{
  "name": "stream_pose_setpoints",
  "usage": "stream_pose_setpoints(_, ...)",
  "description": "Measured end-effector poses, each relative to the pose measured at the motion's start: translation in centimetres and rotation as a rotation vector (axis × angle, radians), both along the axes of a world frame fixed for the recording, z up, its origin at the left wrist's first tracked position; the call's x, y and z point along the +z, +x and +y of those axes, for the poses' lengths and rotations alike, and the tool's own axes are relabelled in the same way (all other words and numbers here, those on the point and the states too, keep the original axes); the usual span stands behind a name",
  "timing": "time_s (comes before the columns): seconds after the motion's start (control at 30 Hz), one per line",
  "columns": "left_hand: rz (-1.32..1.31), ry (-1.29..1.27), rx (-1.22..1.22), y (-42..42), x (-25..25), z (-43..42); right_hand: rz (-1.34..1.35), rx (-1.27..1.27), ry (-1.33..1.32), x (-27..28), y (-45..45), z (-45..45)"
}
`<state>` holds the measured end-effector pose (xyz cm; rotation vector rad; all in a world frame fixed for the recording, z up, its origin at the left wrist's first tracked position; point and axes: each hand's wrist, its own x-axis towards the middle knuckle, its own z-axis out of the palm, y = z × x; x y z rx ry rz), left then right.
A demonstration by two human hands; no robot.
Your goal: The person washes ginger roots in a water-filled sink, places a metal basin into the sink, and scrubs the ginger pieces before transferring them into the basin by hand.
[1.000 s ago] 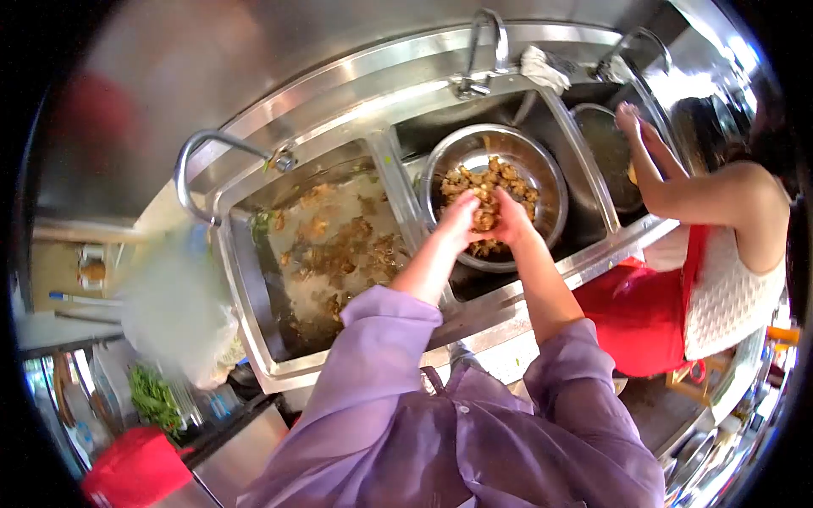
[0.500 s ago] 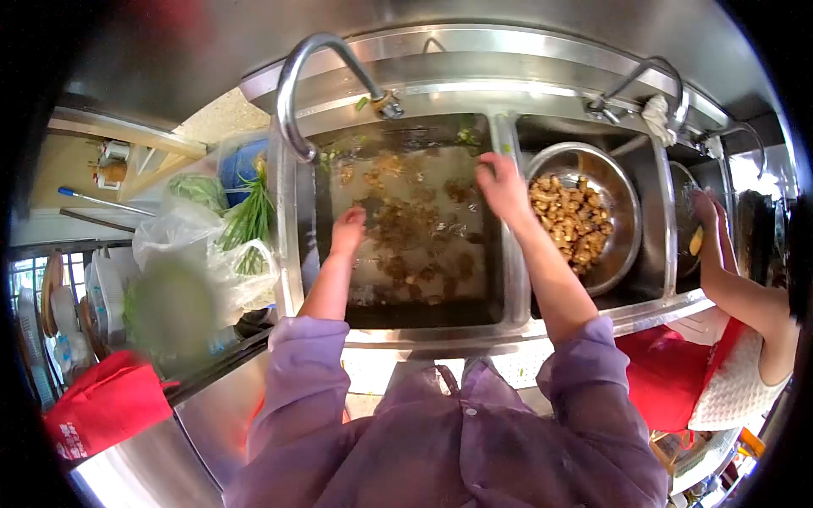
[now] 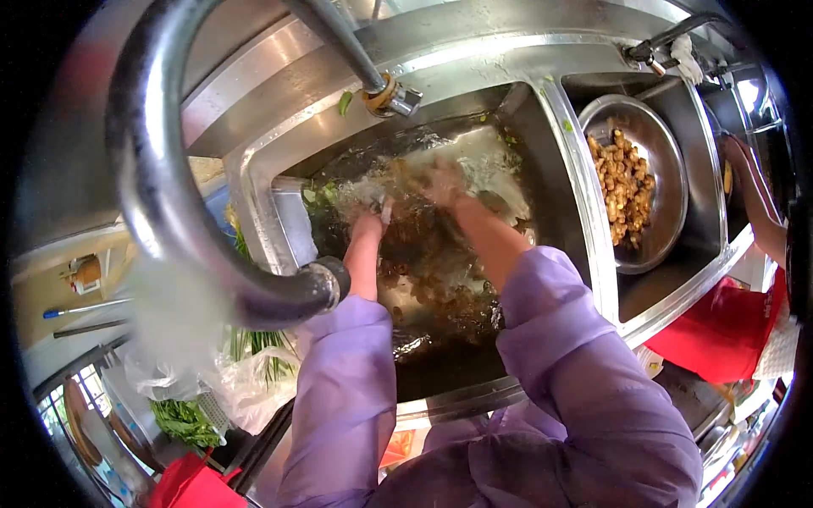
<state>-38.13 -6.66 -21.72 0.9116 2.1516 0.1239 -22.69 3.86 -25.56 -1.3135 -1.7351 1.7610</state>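
Both my hands are down in the splashing, murky water of the left sink basin (image 3: 550, 152). My left hand (image 3: 373, 212) is partly under the surface, its fingers hidden by the water. To its right, my right hand (image 3: 442, 182) is blurred by motion and spray. Brown knobbly pieces (image 3: 457, 309), like ginger, lie in the water around and below my hands. In the middle basin stands a steel bowl (image 3: 669, 161) holding several lighter brown knobbly pieces (image 3: 622, 186).
A large curved faucet (image 3: 161, 161) looms close at the left. Beyond the bowl, a co-worker's arm (image 3: 754, 190) reaches into the right basin. Plastic bags (image 3: 254, 385) and green vegetables (image 3: 185, 422) sit at lower left.
My hands moved from the bowl to the left basin, first apart over it, and now they are in the water close together. The water is now splashing, and the view has shifted left.
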Motion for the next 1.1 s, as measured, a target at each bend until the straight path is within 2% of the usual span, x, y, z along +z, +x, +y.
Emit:
stream_pose_setpoints(0.03, -0.074, 0.087, -0.004, -1.1, -5.0, -1.2, -0.120, 0.161, -0.117, -0.9, -0.8, -0.6)
stream_pose_setpoints(0.07, -0.320, 0.361, 0.012, -3.8, -15.5, -4.1, -0.182, 0.240, -0.181, -1.1, -0.5, -1.3)
stream_pose_setpoints(0.1, -0.184, 0.121, -0.038, -1.7, -9.8, -3.8, -0.246, 0.326, -0.240, -1.3, -0.2, -2.0)
stream_pose_setpoints(0.13, -0.125, -0.022, -0.058, 0.0, -5.8, -3.6, -0.493, 0.601, 0.154, -1.3, 1.3, -3.7)
stream_pose_setpoints(0.2, -0.109, -0.144, -0.075, 1.9, -2.4, -4.6, -0.723, 0.879, 0.561, 0.1, 3.3, -6.0)
stream_pose_setpoints(0.27, -0.138, -0.178, -0.048, 2.9, -1.4, -6.3, -1.090, 1.101, 0.422, 3.7, 5.0, -6.2)
stream_pose_setpoints(0.4, -0.253, -0.234, 0.050, 5.9, -0.5, -10.0, -0.978, 1.147, 0.341, 3.5, 9.0, -8.5)
stream_pose_setpoints(0.43, -0.291, -0.239, 0.096, 6.9, -0.3, -10.9, -0.955, 1.045, 0.279, 5.0, 9.4, -9.0)
stream_pose_setpoints(0.53, -0.444, -0.233, 0.284, 9.7, 0.3, -12.3, -0.780, 0.589, 0.020, -0.6, 10.9, -12.6)
stream_pose_setpoints(0.57, -0.518, -0.219, 0.372, 10.5, 0.6, -12.4, -0.425, 0.316, -0.279, -3.5, 10.8, -14.3)
stream_pose_setpoints(0.6, -0.583, -0.213, 0.459, 11.2, 0.8, -12.5, -0.242, 0.175, -0.416, -3.1, 10.5, -14.8)
stream_pose_setpoints(0.63, -0.662, -0.191, 0.561, 11.8, 1.3, -12.6, -0.057, 0.035, -0.553, -0.1, 9.7, -14.9)
stream_pose_setpoints(0.7, -0.826, -0.136, 0.773, 12.7, 2.0, -12.2, -0.478, -0.052, -0.824, 7.4, 6.8, -15.0)
stream_pose_setpoints(0.73, -0.918, -0.095, 0.878, 12.8, 2.5, -11.8, -0.472, -0.053, -0.817, 9.6, 6.2, -15.2)
stream_pose_setpoints(0.8, -1.084, 0.021, 1.028, 13.2, 3.6, -11.2, -0.201, 0.014, -0.487, 12.6, 6.0, -17.1)
stream_pose_setpoints(0.87, -1.232, 0.151, 1.117, 13.6, 5.1, -10.4, -0.193, -0.113, -0.268, 14.7, 4.6, -19.1)
stream_pose_setpoints(0.9, -1.297, 0.218, 1.137, 13.9, 5.7, -10.1, -0.322, -0.102, -0.251, 15.5, 4.7, -18.5)
stream_pose_setpoints(1.0, -1.421, 0.362, 1.141, 15.1, 7.0, -9.0, -0.370, -0.230, -0.259, 15.8, 5.8, -15.1)
stream_pose_setpoints(1.03, -1.245, 0.300, 1.234, 16.1, 9.6, -8.4, -0.283, -0.136, -0.614, 16.6, 7.2, -13.0)
stream_pose_setpoints(1.07, -1.156, 0.312, 1.262, 17.4, 12.9, -7.7, -0.338, -0.218, -0.467, 15.5, 6.4, -13.4)
stream_pose_setpoints(1.1, -1.476, 0.450, 1.053, 16.3, 9.4, -9.0, -0.327, -0.116, -0.280, 14.4, 6.4, -14.4)
